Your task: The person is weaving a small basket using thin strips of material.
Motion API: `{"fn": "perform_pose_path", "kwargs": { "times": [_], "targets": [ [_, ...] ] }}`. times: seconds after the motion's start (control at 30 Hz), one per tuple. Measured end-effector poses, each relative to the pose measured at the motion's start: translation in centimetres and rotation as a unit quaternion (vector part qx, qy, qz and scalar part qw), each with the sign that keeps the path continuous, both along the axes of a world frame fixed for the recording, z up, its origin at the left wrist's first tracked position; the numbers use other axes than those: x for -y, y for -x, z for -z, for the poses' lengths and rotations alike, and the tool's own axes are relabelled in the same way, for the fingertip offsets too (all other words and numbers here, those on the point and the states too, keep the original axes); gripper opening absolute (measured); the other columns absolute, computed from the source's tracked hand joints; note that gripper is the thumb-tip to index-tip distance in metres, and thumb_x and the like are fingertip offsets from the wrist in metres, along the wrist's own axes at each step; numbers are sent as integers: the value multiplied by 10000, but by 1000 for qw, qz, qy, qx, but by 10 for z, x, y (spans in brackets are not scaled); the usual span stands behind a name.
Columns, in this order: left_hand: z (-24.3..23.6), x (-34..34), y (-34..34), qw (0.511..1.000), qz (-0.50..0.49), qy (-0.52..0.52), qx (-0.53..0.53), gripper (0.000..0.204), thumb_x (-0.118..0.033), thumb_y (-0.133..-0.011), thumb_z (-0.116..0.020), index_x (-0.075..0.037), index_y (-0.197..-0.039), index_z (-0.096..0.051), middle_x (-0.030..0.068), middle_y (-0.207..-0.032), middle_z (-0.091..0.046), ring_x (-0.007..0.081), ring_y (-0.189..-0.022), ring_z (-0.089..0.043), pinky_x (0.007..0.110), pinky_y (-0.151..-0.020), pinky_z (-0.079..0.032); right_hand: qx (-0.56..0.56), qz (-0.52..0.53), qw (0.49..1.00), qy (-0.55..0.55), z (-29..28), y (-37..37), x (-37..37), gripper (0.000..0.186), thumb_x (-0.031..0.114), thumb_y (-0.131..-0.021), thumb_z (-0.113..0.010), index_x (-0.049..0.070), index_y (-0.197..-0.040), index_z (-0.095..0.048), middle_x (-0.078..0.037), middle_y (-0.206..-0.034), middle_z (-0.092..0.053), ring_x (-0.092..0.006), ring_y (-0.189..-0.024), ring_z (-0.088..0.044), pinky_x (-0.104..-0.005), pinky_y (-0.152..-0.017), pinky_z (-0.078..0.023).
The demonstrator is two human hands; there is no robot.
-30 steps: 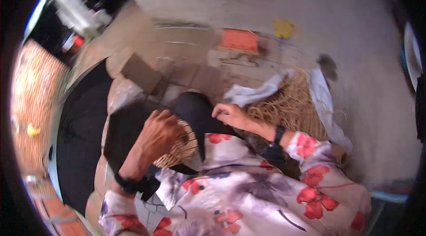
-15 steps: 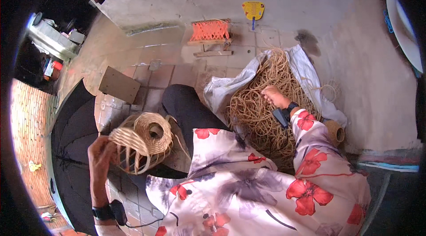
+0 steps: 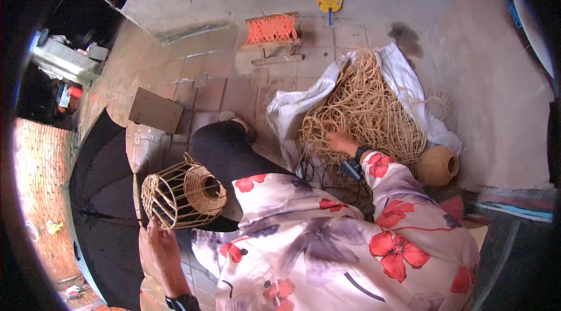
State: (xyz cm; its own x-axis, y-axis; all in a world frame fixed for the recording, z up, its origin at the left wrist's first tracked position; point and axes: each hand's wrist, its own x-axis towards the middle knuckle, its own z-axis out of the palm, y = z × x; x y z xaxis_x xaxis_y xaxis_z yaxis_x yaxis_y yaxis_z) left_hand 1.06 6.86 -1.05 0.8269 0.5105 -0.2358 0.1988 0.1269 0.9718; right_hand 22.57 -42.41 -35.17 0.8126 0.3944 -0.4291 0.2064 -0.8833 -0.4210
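Note:
My left hand (image 3: 163,249) grips the lower edge of a half-woven wicker basket (image 3: 187,197) by its open ribs, between thumb and fingers. The basket lies tilted over my left leg, its woven ring-shaped opening turned to the right. My right hand (image 3: 343,143) is closed at the left side of a big tangled heap of tan straw cord (image 3: 374,100), its fingers among the strands. The heap spills out of an opened white sack (image 3: 403,77).
A round cord-wound pot-shaped piece (image 3: 435,166) lies right of the heap. A low stool with orange webbing (image 3: 272,30) and a yellow hand fan (image 3: 329,0) are by the wall. A cardboard piece (image 3: 155,110) and a black umbrella (image 3: 105,211) are at the left.
My left hand has shifted down and right along the basket, which has turned so its ribs show more. My right hand has moved left and nearer to me across the cord heap.

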Motion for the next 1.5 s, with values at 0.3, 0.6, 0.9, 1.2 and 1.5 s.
{"fn": "perform_pose_path", "kwargs": {
  "times": [0.3,0.6,0.9,1.2,1.5],
  "targets": [
    [-15,38,-1,993,-82,84,30,162,-144,-976,-572,-56,-1112,-584,27,-1001,-676,115,-879,-648,256,-764,-532,-55,-135,989,-6,32,17,51,261,193,-800,-565,-30,-677,-624,-200,-643,-560,-383,-594,-529,-486,-597,-448],
    [18,58,-7,986,-89,139,30,61,-155,-982,-563,-101,-1000,-586,-16,-894,-648,78,-792,-618,225,-675,-507,-55,281,816,-503,-202,-88,42,154,239,-910,-645,92,-873,-620,79,-595,-440,-35,-470,-400,-208,-404,-321],
    [10,72,-7,985,-78,151,43,89,-180,-989,-563,-98,-1021,-568,-8,-878,-651,86,-751,-625,223,-625,-528,151,103,761,-623,-448,-90,17,252,283,-965,-598,34,-981,-628,122,-627,-385,14,-497,-276,-182,-443,-226],
    [18,63,2,985,-91,136,58,129,-174,-963,-599,-85,-1050,-566,12,-948,-647,115,-850,-631,279,-752,-536,-132,34,802,-582,-376,-96,63,238,276,-927,-640,41,-961,-646,84,-568,-419,-16,-457,-313,-196,-439,-288],
    [14,57,3,989,-86,112,42,142,-158,-963,-599,-68,-1062,-552,64,-1015,-662,147,-895,-645,272,-783,-541,92,99,990,38,-141,-101,111,187,222,-767,-638,69,-841,-715,-146,-860,-702,-312,-829,-672,-441,-733,-509]
  ]
}}
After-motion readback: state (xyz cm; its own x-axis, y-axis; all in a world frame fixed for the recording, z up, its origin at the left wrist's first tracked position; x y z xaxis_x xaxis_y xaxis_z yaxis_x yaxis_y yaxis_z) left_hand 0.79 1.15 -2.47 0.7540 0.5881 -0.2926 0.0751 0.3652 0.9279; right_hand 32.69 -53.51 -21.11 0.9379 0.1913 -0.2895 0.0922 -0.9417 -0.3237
